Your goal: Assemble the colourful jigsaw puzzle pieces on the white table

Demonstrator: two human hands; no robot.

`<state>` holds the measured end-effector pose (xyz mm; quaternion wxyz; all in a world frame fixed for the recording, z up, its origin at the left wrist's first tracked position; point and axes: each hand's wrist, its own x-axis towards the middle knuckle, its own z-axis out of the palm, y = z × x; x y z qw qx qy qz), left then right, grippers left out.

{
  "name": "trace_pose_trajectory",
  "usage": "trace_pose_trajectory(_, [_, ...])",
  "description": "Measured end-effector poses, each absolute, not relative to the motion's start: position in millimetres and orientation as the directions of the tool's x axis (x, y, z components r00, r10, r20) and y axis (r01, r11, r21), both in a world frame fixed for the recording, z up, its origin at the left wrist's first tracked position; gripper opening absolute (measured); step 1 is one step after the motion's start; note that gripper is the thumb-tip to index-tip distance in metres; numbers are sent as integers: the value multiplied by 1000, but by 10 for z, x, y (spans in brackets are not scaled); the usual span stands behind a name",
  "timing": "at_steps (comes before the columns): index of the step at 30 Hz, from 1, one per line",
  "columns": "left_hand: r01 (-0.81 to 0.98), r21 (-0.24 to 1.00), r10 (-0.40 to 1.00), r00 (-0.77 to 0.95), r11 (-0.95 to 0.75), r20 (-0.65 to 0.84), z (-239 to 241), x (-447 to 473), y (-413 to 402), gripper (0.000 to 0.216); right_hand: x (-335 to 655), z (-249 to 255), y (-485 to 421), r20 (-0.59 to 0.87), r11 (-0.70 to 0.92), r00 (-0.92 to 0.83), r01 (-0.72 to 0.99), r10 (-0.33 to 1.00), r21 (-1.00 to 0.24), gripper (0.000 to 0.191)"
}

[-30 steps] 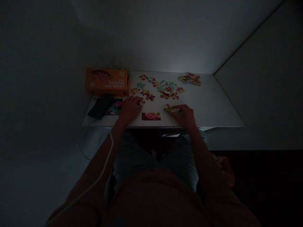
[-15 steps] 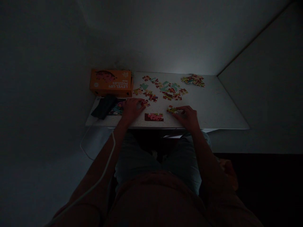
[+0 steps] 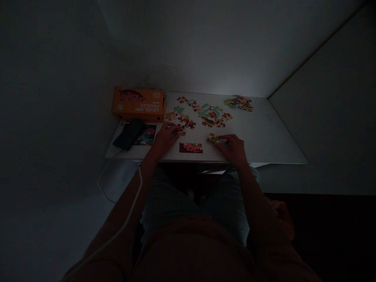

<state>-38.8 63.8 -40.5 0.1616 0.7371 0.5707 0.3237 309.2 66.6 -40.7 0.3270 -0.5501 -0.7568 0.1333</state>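
Observation:
My left hand (image 3: 165, 137) is closed on a dark red puzzle piece (image 3: 180, 131), near the left part of the scattered pieces. Between the fingers of my right hand (image 3: 233, 147) is a yellow-green puzzle piece (image 3: 213, 138), just above the table or on it; I cannot tell which. A small joined section of puzzle (image 3: 190, 148), pink on dark red, lies flat between my hands by the table's front edge. Several loose puzzle pieces (image 3: 207, 112) in red, green and cream spread out beyond both hands.
An orange puzzle box (image 3: 138, 105) stands at the back left. In front of it a dark pouch-like object (image 3: 129, 135) lies partly over a printed picture sheet (image 3: 148, 135). A heap of pieces (image 3: 239, 103) sits at the back right of the white table (image 3: 270, 137). A pale cable (image 3: 135, 196) crosses my left arm.
My left hand has shifted slightly left with the red piece, uncovering more of the picture sheet. My right hand stays nearly still with its piece. The whole view has tilted a little.

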Motion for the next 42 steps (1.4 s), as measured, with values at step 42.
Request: trace_pose_trajectory(42, [699,644,946,166,-311,278,-214,-366,575,22,3056,-310,635,233,274,-180,832,956,-482,44])
